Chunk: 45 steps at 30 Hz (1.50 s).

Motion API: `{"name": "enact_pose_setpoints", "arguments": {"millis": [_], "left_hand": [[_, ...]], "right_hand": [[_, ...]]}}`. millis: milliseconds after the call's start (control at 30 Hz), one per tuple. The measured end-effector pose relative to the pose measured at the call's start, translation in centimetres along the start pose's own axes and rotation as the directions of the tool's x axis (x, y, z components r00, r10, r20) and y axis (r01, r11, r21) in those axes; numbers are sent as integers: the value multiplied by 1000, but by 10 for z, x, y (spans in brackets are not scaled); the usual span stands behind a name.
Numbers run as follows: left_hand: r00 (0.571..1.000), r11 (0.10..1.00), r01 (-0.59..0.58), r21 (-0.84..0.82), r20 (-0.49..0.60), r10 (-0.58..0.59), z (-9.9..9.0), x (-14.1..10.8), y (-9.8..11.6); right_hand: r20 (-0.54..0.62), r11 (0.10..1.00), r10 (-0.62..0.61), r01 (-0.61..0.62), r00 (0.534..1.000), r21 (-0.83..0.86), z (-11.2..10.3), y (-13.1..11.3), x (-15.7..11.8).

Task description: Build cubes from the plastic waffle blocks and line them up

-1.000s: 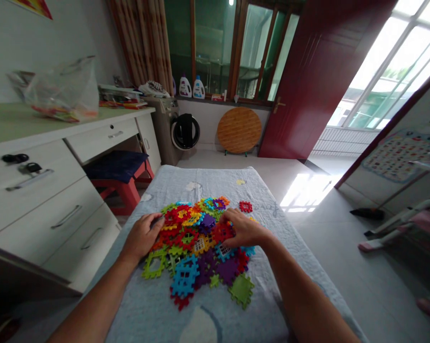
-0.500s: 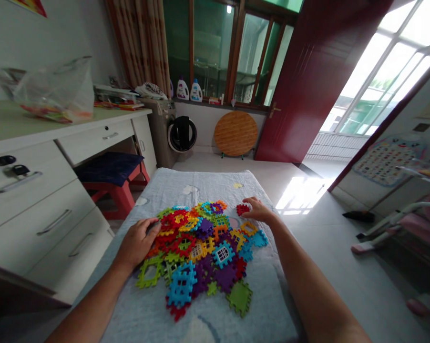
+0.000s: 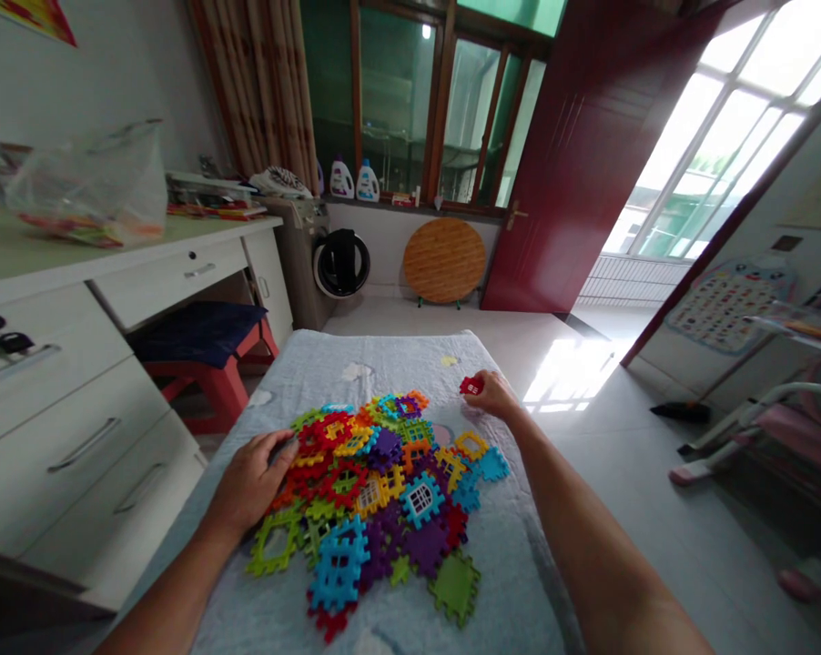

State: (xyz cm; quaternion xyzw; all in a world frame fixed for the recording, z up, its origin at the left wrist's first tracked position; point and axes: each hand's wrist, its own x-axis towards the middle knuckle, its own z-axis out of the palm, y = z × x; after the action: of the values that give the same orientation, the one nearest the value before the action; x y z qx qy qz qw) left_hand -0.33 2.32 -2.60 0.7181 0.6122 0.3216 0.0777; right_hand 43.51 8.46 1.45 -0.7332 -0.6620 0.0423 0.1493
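State of work: judge as little advanced. Note one red piece [image 3: 470, 386] set apart from the heap, toward the far right corner of the cloth-covered worktop [image 3: 383, 350]. Regard as done, from present layout alone, the separating of that single piece. Regard as left a broad heap of plastic pieces [image 3: 387, 448] across the middle of the worktop, extending toward the near edge. Observe red, orange, yellow, green, blue and purple mixed together, mostly overlapping, with toothed rims. No finished assembly in view; joins between overlapping pieces not possible to confirm. At the near end of the heap, locate a blue panel [image 3: 340, 559] lying partly over a dark red piece [image 3: 330, 624], and to the right of both a green square [image 3: 455, 587]. Near the right edge, locate a light blue piece [image 3: 493, 462].

Left hand [image 3: 250, 478]: placed at the left flank of the heap, near the left edge; fingers loosely curved, thumb set apart, nothing visibly gripped. Contact with the outermost pieces: probable, not certain.

Right hand [image 3: 496, 396]: placed beyond the heap, near the right edge; thumb and fingers pinching the red piece at its right side. Clearance between piece and cloth: cannot tell.
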Motion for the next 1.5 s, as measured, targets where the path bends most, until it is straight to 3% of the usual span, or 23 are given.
{"name": "enact_pose_setpoints", "arguments": {"millis": [100, 167, 433, 567, 767, 933, 1100, 1200, 1300, 1400, 1500], "left_hand": [[1000, 1000, -3, -14, 6, 3, 0, 0, 0], [1000, 1000, 0, -23, 8, 0, 0, 0, 0], [999, 999, 27, -43, 38, -25, 1, -1, -3], [999, 999, 21, -47, 42, -19, 2, -1, -5], [999, 999, 20, -48, 44, -18, 4, -1, -7], [999, 999, 24, -40, 36, -23, 3, -1, -5], [999, 1000, 21, -21, 33, -20, 2, -1, -4], [999, 1000, 21, -16, 43, -20, 1, 0, -2], [998, 999, 27, -19, 53, -26, 0, 0, 0], [999, 999, 25, -23, 49, -24, 0, 0, 1], [999, 1000, 18, -23, 44, -17, -2, -1, 2]], "right_hand": [[-152, 959, 278, -283, 949, -13, 0, 2, 7], [-187, 928, 359, -371, 914, -30, 5, 0, 8], [-242, 920, 367, -389, 898, -48, 25, -7, -1], [-225, 927, 364, -376, 904, -10, 23, -2, 3], [-272, 905, 408, -426, 871, -5, 22, 1, 8], [-256, 912, 397, -411, 882, -4, 25, 1, 7], [-196, 904, 424, -401, 885, 146, 7, 13, 5], [-124, 918, 323, -278, 938, 284, -15, 20, -4], [61, 944, 57, -74, 996, 322, -35, 17, -26], [294, 964, -189, 120, 937, 238, -43, 2, -55], [365, 970, -241, 219, 899, 102, -38, -16, -79]]}}
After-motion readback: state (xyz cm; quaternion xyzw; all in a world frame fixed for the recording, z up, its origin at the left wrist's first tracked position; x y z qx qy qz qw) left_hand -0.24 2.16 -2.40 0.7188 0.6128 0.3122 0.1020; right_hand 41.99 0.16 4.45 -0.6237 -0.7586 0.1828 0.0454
